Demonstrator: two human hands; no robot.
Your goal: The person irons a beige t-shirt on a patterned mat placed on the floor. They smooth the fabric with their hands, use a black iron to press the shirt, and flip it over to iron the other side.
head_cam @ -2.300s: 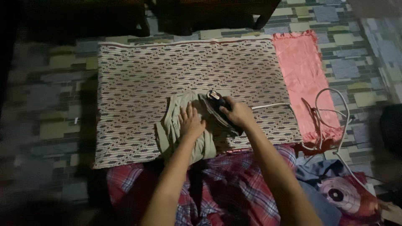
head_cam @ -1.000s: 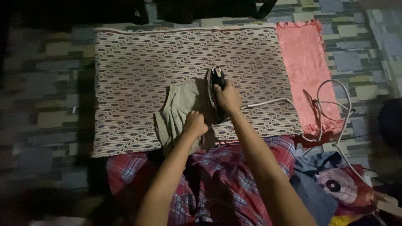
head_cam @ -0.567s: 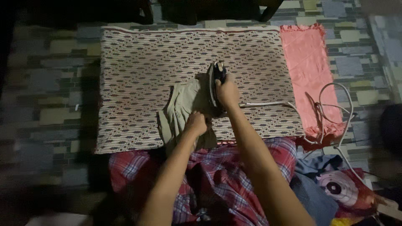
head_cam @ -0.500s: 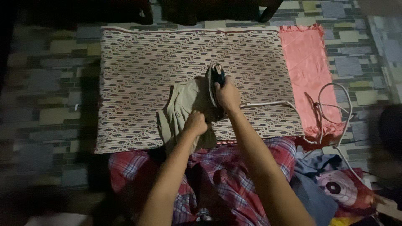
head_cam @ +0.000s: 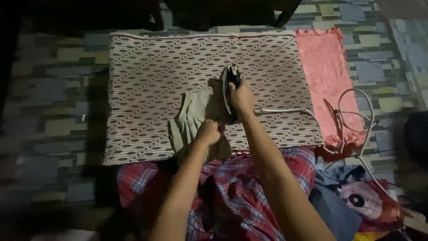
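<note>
A folded olive-green garment lies on a patterned cloth spread over the floor. My right hand grips the handle of a dark clothes iron, which rests on the garment's upper right part. My left hand is closed on the garment's near edge, pinching the fabric. A white cord runs from the iron to the right.
A pink cloth lies right of the patterned cloth, with loops of white cord on it. Red plaid fabric covers my lap. A printed cushion or bag sits at lower right. Dark furniture legs stand beyond the cloth.
The iron has slid from the garment's middle right up toward its far edge. My left hand went from flat on the garment to closed on its near edge.
</note>
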